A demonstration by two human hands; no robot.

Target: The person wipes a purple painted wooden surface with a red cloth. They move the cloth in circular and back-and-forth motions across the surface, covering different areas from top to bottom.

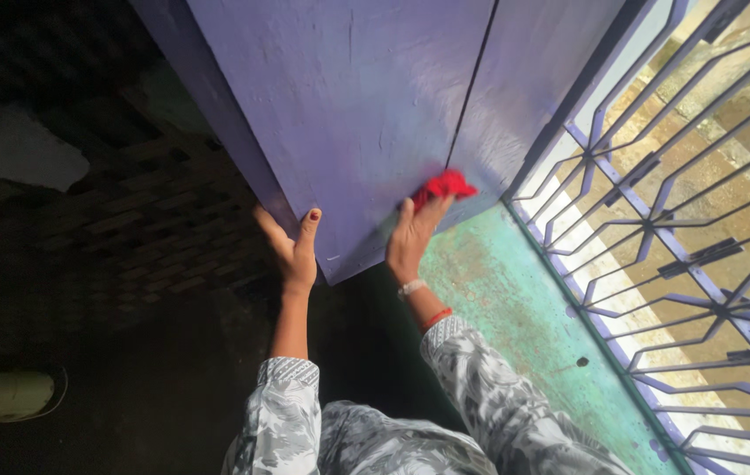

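The red cloth (445,186) sits just right of the frame's centre, pressed flat against the purple shutter (349,105) by the fingertips of the right hand (410,239). From that hand the cloth lies up and to the right — beyond the fingers, not under the palm — so only the finger ends cover it and its bunched upper edge pokes out past them. It rests right beside the dark vertical seam (472,88) that splits the purple surface into two panels, close to the shutter's lower edge.

The right hand is spread open with the fingers extended, pinning the cloth to the panel rather than clenching it; whether the thumb hooks any of the fabric cannot be told. The left hand (291,251), centre-left of the frame, grips the lower left edge of the shutter, thumb on the painted face and fingers curled round behind — it touches no cloth and is well apart from it. The right hand is plainly the nearer one.

The cloth has no clear long axis; it is a crumpled wad, slightly wider than tall. Below and right of it runs the green sill (516,308), worn and patchy, and further right the purple window grille (674,229) fills the right side of the frame.
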